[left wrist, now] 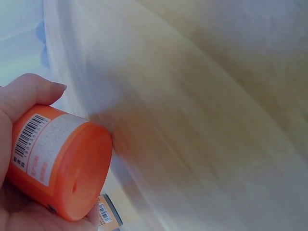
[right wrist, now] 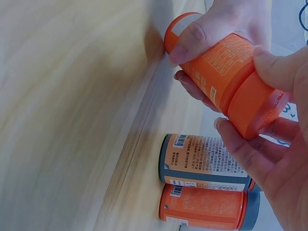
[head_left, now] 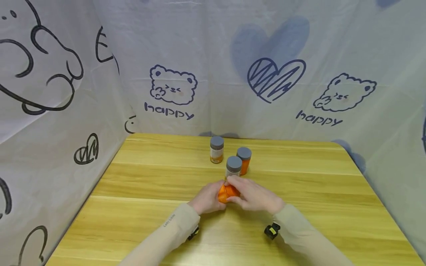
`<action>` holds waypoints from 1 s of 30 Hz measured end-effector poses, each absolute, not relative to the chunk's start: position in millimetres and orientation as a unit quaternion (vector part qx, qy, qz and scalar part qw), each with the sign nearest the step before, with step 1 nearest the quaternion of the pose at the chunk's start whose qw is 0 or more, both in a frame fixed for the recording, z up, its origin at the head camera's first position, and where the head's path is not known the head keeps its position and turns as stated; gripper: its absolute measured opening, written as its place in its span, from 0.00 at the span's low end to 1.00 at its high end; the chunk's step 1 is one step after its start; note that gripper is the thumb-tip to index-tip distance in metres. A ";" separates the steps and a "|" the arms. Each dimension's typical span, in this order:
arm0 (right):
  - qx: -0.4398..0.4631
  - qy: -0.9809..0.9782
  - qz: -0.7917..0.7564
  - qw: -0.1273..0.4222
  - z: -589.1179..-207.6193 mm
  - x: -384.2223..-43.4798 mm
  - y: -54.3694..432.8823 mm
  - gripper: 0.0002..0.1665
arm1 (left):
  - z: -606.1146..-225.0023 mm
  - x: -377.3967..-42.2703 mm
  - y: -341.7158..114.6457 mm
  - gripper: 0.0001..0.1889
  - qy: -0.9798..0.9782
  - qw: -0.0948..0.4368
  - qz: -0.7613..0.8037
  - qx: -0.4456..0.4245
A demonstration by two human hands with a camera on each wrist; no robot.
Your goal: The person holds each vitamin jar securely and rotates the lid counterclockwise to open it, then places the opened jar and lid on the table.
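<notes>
An orange bottle (head_left: 222,195) with a printed label is held tilted between both hands over the table. My left hand (head_left: 209,198) grips its body; in the left wrist view the round base of the bottle (left wrist: 91,168) faces out beside the thumb. The fingers and thumb of my right hand (head_left: 254,194) are round the orange lid (right wrist: 255,108). The lid sits on the bottle's end, with a seam between them; how tight it is cannot be told. Just beyond the hands stands a grey-lidded bottle (head_left: 234,164), partly hidden by the right hand.
Behind it to the right is an orange bottle with a grey lid (head_left: 244,157). Another grey-lidded bottle (head_left: 217,149) stands further back on the wooden table (head_left: 149,184). White printed cloth (head_left: 213,55) hangs behind and along both sides.
</notes>
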State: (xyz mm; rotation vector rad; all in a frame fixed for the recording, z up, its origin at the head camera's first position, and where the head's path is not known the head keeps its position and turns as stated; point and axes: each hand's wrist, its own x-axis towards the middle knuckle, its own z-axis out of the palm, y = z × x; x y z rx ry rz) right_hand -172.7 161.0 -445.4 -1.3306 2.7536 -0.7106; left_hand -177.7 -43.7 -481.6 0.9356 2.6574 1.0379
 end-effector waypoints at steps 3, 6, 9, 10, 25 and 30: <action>-0.422 0.878 -0.225 0.001 -445.7 -172.0 161.6 0.16 | -483.3 -177.8 -43.7 0.25 0.883 0.068 0.344 0.313; -0.421 0.880 -0.222 -0.004 -446.0 -171.7 161.8 0.17 | -483.5 -177.8 -43.5 0.26 0.882 0.070 0.346 0.314; -0.419 0.881 -0.220 -0.007 -446.2 -171.5 161.7 0.19 | -482.7 -178.2 -43.4 0.26 0.883 0.074 0.343 0.312; -0.418 0.881 -0.220 -0.008 -446.4 -171.4 161.6 0.20 | -482.4 -178.5 -43.4 0.26 0.884 0.074 0.342 0.311; -0.448 0.862 -0.232 -0.052 -448.5 -171.9 162.5 0.31 | -475.7 -179.2 -55.3 0.26 0.863 0.162 0.372 0.300; -0.449 0.858 -0.247 -0.045 -448.6 -172.4 163.5 0.31 | -477.4 -178.7 -56.4 0.25 0.860 0.178 0.374 0.297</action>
